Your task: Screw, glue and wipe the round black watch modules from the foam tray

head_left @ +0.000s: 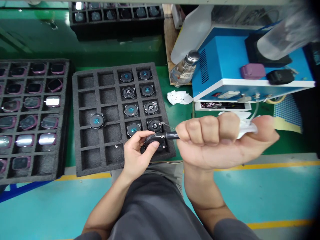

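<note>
My left hand pinches a round black watch case between thumb and fingers, above the near right corner of a grey foam tray. Wrapped in my right fist is a slim black pen-shaped tool, its tip at the edge of the watch case; I cannot tell whether it touches. White material sticks out at the thumb side of that fist. Several round watch cases fill the tray's two right columns, some partly hidden by my left hand. Another round watch case sits in the left column.
A second foam tray with purple-edged square watch cases stands at left, and another tray at the back. At right are a blue machine box, a metal-capped bottle, a white bottle and crumpled tissue.
</note>
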Demonstrator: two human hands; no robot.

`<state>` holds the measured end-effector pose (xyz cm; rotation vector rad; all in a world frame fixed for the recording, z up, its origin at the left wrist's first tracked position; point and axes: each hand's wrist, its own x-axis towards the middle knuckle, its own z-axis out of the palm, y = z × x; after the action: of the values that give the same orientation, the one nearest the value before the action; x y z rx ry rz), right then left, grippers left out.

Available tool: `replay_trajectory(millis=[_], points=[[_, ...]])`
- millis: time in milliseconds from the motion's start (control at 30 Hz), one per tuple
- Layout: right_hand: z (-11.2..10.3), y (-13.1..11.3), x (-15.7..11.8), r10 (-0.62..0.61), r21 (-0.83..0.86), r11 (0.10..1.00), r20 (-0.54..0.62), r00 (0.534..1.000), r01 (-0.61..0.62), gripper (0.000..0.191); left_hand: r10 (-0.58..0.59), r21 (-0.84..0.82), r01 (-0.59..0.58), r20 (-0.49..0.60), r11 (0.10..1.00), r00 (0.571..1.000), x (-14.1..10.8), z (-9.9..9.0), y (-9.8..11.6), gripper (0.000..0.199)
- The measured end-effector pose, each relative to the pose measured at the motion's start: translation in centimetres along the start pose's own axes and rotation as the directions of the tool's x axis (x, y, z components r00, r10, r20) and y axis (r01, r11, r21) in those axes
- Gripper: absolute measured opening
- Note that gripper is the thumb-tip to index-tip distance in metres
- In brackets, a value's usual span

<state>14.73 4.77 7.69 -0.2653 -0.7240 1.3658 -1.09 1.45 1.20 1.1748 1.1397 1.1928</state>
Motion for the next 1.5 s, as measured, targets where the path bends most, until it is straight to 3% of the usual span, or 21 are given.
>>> replay_trajectory(millis=[767,1133,1500], points=[[-0.55,0.39,0.23,0.063,-0.014,0.998,0.096,0.993,-0.062,0.053,-0.084,-0.069,0.083,-0.017,0.994,0.996,-0.12,0.14,0.13,0.019],[-0.60,0.23,0.09,0.053,-0.025,0.998,0.040,0.998,-0.052,0.054,-0.132,-0.088,0.129,-0.036,0.988,0.991,-0.07,0.17,0.36,0.025],[-0.47,-0.16,-0.01,0.032,-0.047,0.998,-0.009,0.999,-0.032,0.053,-0.093,-0.092,0.089,-0.047,0.992,0.995,-0.02,0.18,0.24,0.023]])
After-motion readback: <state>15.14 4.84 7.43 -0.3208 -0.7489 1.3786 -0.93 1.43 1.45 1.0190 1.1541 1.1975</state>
